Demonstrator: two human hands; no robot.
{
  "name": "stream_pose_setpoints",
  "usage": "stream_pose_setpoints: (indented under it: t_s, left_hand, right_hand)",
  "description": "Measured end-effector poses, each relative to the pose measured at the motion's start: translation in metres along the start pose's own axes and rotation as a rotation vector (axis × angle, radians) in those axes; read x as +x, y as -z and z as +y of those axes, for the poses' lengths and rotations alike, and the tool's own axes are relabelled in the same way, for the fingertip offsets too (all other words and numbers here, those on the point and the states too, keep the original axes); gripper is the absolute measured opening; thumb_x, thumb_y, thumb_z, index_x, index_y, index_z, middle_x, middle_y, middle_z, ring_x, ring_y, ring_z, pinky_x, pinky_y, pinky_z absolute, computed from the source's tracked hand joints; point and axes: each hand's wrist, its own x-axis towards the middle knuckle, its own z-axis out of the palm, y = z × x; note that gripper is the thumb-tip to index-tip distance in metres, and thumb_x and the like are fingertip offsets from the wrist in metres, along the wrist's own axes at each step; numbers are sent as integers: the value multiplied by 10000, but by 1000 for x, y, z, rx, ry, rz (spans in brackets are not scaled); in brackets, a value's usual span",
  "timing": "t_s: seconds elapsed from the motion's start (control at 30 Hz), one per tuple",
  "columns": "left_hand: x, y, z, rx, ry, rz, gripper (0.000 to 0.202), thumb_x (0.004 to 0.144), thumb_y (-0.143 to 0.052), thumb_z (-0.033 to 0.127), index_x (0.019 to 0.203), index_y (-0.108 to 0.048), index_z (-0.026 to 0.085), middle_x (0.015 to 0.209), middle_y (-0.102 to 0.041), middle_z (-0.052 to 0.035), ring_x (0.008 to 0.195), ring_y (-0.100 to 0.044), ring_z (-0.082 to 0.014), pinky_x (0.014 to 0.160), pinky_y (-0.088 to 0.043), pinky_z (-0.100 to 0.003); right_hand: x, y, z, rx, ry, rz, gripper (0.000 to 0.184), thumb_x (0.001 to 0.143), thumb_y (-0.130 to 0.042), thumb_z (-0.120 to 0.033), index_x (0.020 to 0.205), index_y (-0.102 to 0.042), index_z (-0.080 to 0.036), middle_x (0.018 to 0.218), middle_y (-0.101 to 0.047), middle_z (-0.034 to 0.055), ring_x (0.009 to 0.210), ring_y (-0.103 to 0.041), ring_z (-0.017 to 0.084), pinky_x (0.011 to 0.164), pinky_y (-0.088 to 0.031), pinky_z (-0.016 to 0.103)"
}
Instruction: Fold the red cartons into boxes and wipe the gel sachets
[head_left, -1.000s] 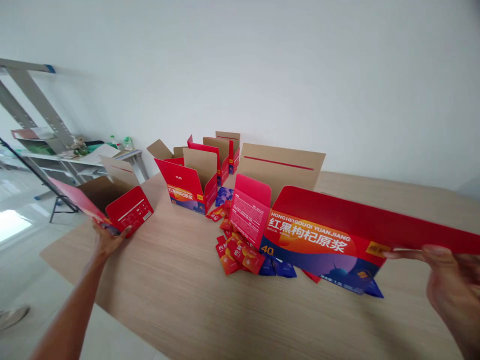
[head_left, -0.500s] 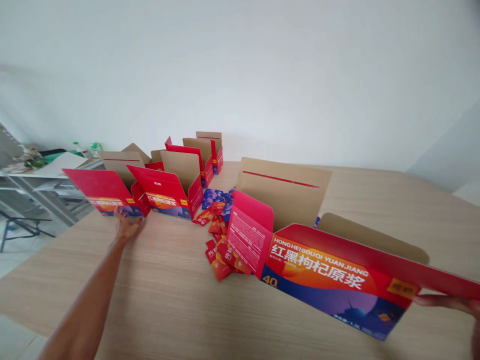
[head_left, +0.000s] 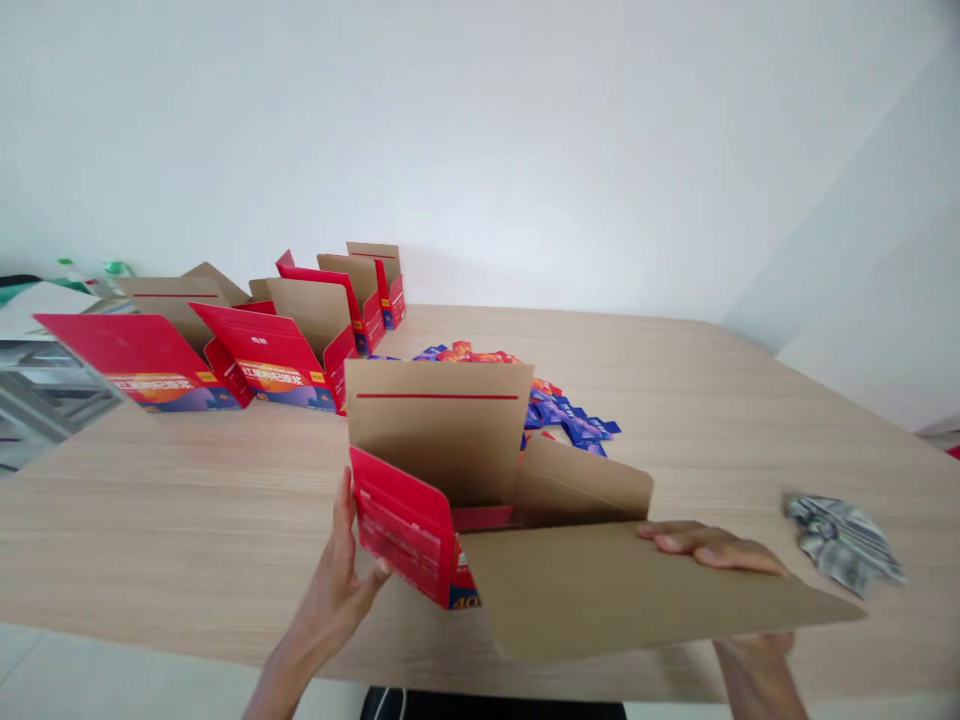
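Note:
An open red and brown cardboard box (head_left: pixel 480 470) stands on the wooden table (head_left: pixel 225 520) right in front of me, flaps up and its front flap folded toward me. My left hand (head_left: pixel 341 575) grips the red side flap at the box's left end. My right hand (head_left: pixel 712 548) holds the wide brown front flap, fingers lying over its top edge and the rest of the hand under it.
A row of open red boxes (head_left: pixel 262 350) lines the far left of the table. Red and blue sachets (head_left: pixel 555 405) lie heaped behind my box. A crumpled grey wrapper (head_left: pixel 844 540) lies at the right. White walls stand behind.
My left hand left the far-left box and came to the near box's side flap. The near box has been pulled in front of me and turned, its brown flap now facing me.

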Motion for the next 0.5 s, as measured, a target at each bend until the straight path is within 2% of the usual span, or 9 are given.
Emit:
stream_pose_setpoints:
  t_s: [0.07, 0.13, 0.2, 0.27, 0.33, 0.4, 0.5]
  left_hand:
    - [-11, -18, 6, -74, 103, 111, 1329, 638, -675, 991, 1626, -353, 161, 1599, -542, -267, 1513, -518, -439, 1276, -407, -585]
    - [-13, -26, 6, -155, 151, 213, 1108, 641, -718, 954, 1423, -531, 192, 1362, -703, -205, 1306, -672, -404, 1143, -541, -539]
    - [-13, -29, 4, -223, 147, 268, 862, 684, -756, 890, 1204, -600, 221, 1099, -761, -117, 1056, -735, -325, 962, -616, -449]
    - [-13, -31, 2, -262, 112, 314, 739, 702, -771, 867, 1050, -599, 237, 935, -739, -60, 896, -714, -267, 849, -611, -389]
    - [-13, -35, 1, -288, 71, 345, 712, 696, -788, 859, 997, -584, 246, 896, -719, -38, 874, -703, -253, 841, -598, -377]
    - [-12, -39, 0, -305, 39, 360, 722, 683, -804, 854, 1009, -581, 250, 918, -712, -36, 930, -710, -268, 883, -593, -391]
    - [-9, -48, 0, -311, 6, 349, 713, 692, -811, 840, 1027, -579, 255, 937, -697, -36, 986, -706, -285, 930, -589, -413]
  right_hand:
    - [-13, 4, 2, 87, 67, -71, 272, 983, -689, -621, 976, -849, -402, 684, -805, 92, 636, -810, 342, 538, -680, 496]
    - [-24, 7, 4, 152, 120, -105, 290, 1011, -675, -594, 1011, -850, -364, 715, -823, 75, 641, -814, 321, 539, -670, 450]
    - [-34, 13, 7, 175, 130, -110, 308, 1021, -676, -575, 1009, -849, -321, 746, -833, 73, 671, -820, 317, 562, -670, 441]
    - [-42, 22, 13, 154, 119, -100, 299, 1018, -694, -551, 994, -839, -290, 767, -834, 80, 707, -820, 317, 596, -671, 454]
    - [-49, 32, 23, 92, 138, -82, 276, 1006, -719, -536, 969, -828, -285, 827, -840, 89, 752, -805, 305, 645, -658, 460]
    - [-54, 39, 39, 17, 161, -9, 264, 1000, -725, -542, 971, -823, -298, 948, -843, 94, 841, -778, 287, 706, -627, 440]
    - [-59, 41, 65, -23, 48, 127, 349, 965, -738, -604, 1150, -795, -313, 1172, -807, 108, 994, -739, 277, 775, -588, 399]
